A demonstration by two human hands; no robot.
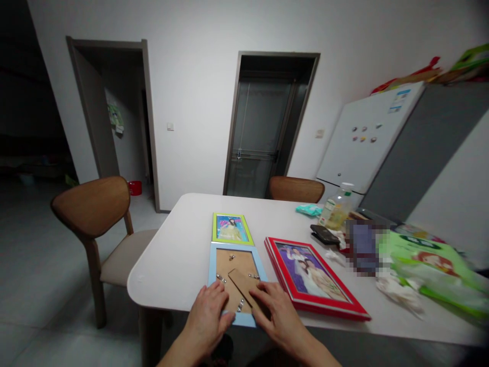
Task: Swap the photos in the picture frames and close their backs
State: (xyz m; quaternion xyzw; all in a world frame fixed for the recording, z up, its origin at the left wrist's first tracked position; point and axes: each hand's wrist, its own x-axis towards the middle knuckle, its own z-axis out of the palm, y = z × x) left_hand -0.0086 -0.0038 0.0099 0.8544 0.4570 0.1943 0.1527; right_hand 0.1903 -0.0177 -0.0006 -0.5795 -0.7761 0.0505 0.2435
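Note:
A light-blue picture frame (213,260) lies back side up at the table's front edge, its brown backing board (225,256) showing metal clips and a slanted stand flap (241,285). My left hand (208,311) rests on the frame's lower left part, fingers bent and close together over its edge. On the lower right, my right hand (277,311) has its thumb and fingers closed around the frame's edge near the flap. Touching the blue frame's far side is a lime-green frame (214,229) with a photo. Red frames (305,300) are stacked just to the right.
Farther right on the white table (164,260) are a black wallet-like item (324,234), a bottle (336,209), a teal packet (308,210), crumpled tissues (399,293) and a green package (431,260). Wooden chairs stand at the left (93,206) and far side (297,189).

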